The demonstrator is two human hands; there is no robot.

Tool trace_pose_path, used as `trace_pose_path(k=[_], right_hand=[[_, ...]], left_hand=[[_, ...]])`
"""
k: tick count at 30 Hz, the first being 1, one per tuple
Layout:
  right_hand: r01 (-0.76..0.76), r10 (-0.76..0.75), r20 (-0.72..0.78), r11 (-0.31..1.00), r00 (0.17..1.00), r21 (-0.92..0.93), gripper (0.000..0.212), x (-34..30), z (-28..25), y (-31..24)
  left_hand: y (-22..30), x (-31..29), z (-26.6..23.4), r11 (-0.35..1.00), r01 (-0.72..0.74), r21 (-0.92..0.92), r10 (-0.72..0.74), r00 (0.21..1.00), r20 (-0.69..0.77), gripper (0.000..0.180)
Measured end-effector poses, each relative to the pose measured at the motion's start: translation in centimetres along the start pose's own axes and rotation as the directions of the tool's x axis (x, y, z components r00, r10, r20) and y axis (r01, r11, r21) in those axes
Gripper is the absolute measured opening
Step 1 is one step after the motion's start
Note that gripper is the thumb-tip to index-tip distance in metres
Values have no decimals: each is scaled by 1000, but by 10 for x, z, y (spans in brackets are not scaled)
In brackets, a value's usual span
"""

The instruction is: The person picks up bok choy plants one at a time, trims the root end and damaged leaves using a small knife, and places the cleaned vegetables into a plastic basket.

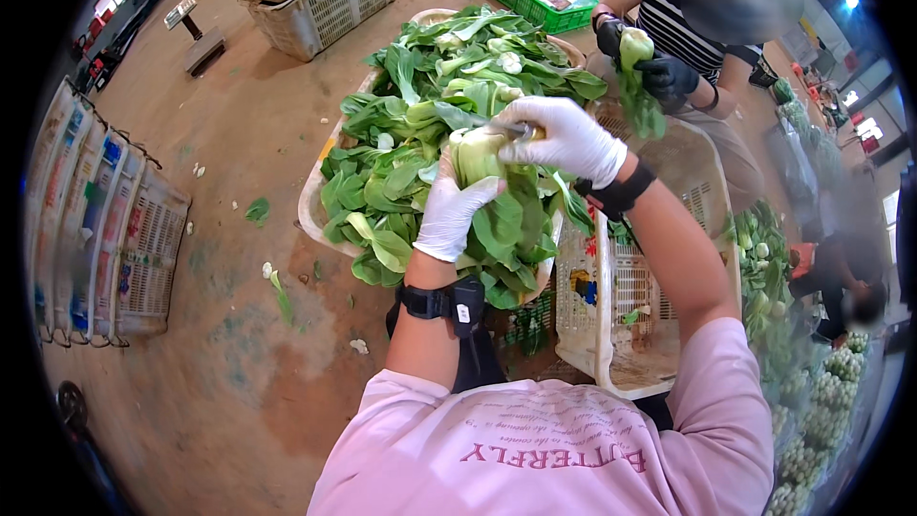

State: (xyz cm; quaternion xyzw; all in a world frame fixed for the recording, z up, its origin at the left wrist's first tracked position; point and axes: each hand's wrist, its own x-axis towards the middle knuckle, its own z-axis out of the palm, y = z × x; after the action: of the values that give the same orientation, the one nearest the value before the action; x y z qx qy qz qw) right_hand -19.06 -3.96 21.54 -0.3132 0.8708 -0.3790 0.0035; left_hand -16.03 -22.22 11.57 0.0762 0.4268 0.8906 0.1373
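Note:
My left hand (451, 218), in a white glove, is closed round the pale base of a bok choy (480, 159), whose green leaves hang down toward me. In my gloved right hand (573, 141) is a small knife (514, 128), its blade close against the top of that base; whether it touches cannot be told. Both hands are above a heap of bok choy (401, 167) piled in a pale crate (311, 205). Across from me on the right, another person in black gloves holds a bok choy (634, 57) of their own.
Right of the heap stands a white plastic crate (604, 344) with leaf scraps inside. Stacked crates (325, 14) are at the back, more crates (115, 229) at the left. A green crate (554, 17) holds plastic sheeting. Leaf scraps (279, 294) litter the floor. More vegetables (764, 268) lie right.

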Motion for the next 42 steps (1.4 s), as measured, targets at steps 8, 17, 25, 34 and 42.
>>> trace_pose_path(k=[8,17,25,34,42], right_hand=[[-31,33,151,999,988,-14,45,5,-11,-2],[2,51,136,930,989,-366,30,8,-13,4],[-228,121,-361,935,925,-273,47,20,-12,61],[-161,194,9,789,981,593,55,-19,27,22],[-32,184,97,-331,978,943,60,-79,24,52]], left_hand=[[7,-5,9,999,22,25,-21,999,-48,65],[6,-5,10,962,126,243,-127,992,-13,63],[13,-13,6,988,100,-119,-91,993,80,75],[-2,-5,17,992,-48,-115,44,998,-39,46],[-11,10,-16,415,-44,909,593,771,-233,86]])
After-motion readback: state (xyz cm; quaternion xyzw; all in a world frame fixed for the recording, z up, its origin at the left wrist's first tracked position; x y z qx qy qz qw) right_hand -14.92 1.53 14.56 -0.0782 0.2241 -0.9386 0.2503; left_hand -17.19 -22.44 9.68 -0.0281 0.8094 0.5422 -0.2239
